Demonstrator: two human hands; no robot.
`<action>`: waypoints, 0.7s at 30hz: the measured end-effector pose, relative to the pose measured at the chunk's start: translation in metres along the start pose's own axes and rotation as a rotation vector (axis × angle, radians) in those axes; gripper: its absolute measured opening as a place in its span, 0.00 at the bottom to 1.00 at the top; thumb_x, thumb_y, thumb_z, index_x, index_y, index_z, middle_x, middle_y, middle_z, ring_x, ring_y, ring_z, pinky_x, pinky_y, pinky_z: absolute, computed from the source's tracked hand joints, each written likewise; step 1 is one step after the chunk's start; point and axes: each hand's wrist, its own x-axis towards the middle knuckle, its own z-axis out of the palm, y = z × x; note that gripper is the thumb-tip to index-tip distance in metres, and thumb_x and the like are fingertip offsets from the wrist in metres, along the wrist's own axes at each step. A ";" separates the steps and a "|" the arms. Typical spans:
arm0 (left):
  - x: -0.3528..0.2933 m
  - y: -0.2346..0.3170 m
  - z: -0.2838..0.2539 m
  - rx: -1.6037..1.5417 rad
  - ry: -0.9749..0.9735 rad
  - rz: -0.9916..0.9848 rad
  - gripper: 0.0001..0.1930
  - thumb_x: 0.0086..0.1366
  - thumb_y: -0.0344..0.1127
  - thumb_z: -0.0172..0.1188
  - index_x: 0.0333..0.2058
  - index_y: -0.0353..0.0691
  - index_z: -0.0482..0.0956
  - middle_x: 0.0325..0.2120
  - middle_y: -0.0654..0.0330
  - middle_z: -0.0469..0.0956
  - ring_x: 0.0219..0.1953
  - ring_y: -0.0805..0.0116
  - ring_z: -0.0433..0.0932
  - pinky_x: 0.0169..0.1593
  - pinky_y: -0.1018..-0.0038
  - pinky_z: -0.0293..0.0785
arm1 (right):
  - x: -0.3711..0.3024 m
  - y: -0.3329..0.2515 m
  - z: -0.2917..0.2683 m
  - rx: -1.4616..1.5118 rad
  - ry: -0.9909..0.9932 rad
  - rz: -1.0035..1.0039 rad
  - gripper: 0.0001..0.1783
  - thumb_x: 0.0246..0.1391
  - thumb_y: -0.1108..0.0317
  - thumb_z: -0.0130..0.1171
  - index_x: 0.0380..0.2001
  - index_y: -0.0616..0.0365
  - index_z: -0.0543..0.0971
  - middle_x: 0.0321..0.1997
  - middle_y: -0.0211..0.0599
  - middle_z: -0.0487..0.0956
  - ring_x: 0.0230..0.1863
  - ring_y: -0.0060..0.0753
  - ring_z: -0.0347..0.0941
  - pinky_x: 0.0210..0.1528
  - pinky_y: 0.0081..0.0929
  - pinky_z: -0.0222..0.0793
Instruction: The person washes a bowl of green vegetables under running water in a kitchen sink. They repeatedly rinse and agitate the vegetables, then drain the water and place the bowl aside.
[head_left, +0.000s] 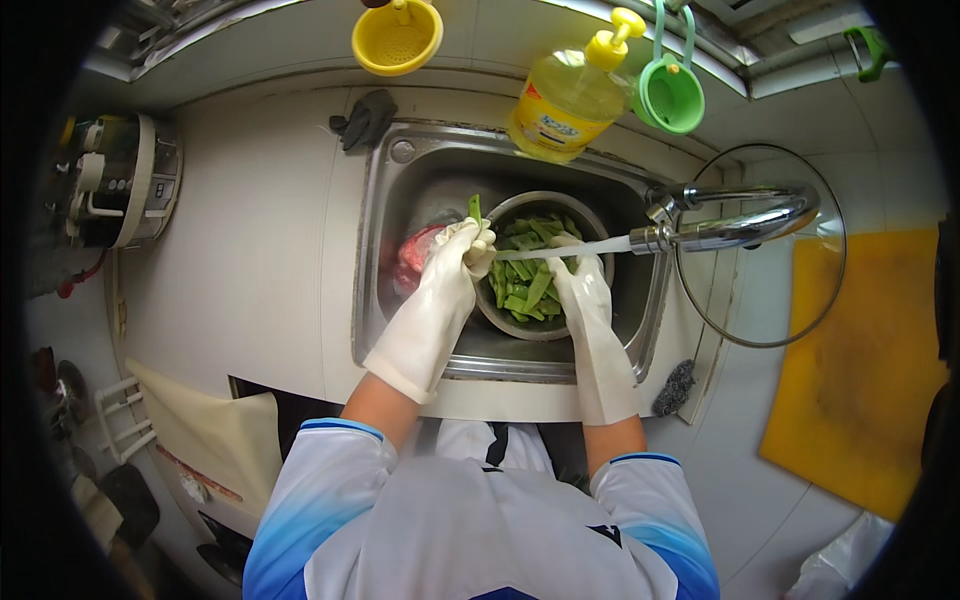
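I wear long white rubber gloves on both hands over a metal sink (pixel 460 362). My left hand (pixel 465 250) is closed, pinching a flat green bean (pixel 475 208) that sticks up from the fingers. Beside it, a round metal bowl (pixel 508 330) holds several cut green bean pieces (pixel 530 285). At the bowl's right side my right hand (pixel 580 275) touches the beans, fingers apart and partly hidden among them. From the chrome faucet (pixel 740 235) a stream of water (pixel 580 248) runs leftward across the right hand and bowl.
A pink bundle (pixel 412 260) lies in the sink left of the bowl. A yellow pump bottle (pixel 565 105) and dark cloth (pixel 368 118) are behind it. To the right are a glass lid (pixel 830 270), a scouring pad (pixel 674 388) and a yellow board (pixel 850 400).
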 end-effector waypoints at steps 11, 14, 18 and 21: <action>-0.034 -0.011 0.022 0.425 -0.118 0.059 0.09 0.75 0.37 0.59 0.43 0.37 0.82 0.33 0.63 0.85 0.30 0.80 0.79 0.37 0.82 0.74 | -0.013 -0.025 0.029 0.865 -0.357 -0.024 0.26 0.70 0.62 0.65 0.64 0.66 0.78 0.56 0.37 0.84 0.57 0.25 0.79 0.59 0.24 0.74; -0.020 -0.007 0.033 0.460 -0.086 0.104 0.09 0.75 0.35 0.59 0.44 0.35 0.82 0.34 0.62 0.85 0.32 0.77 0.81 0.39 0.79 0.77 | 0.004 -0.061 0.032 0.730 -0.376 -0.040 0.22 0.71 0.64 0.60 0.62 0.64 0.79 0.54 0.40 0.86 0.52 0.28 0.83 0.56 0.24 0.78; -0.012 -0.001 0.050 0.532 -0.136 0.040 0.08 0.74 0.30 0.59 0.44 0.32 0.82 0.33 0.59 0.85 0.31 0.76 0.81 0.40 0.78 0.78 | 0.049 -0.070 0.035 0.608 -0.231 0.036 0.20 0.73 0.57 0.57 0.48 0.66 0.85 0.47 0.42 0.90 0.47 0.33 0.86 0.54 0.29 0.81; -0.019 -0.014 0.043 0.484 -0.255 -0.068 0.09 0.75 0.31 0.58 0.45 0.31 0.82 0.32 0.58 0.86 0.30 0.76 0.81 0.40 0.80 0.78 | 0.075 -0.056 0.033 0.771 -0.260 0.100 0.24 0.77 0.53 0.55 0.47 0.67 0.85 0.49 0.44 0.89 0.50 0.36 0.85 0.57 0.33 0.79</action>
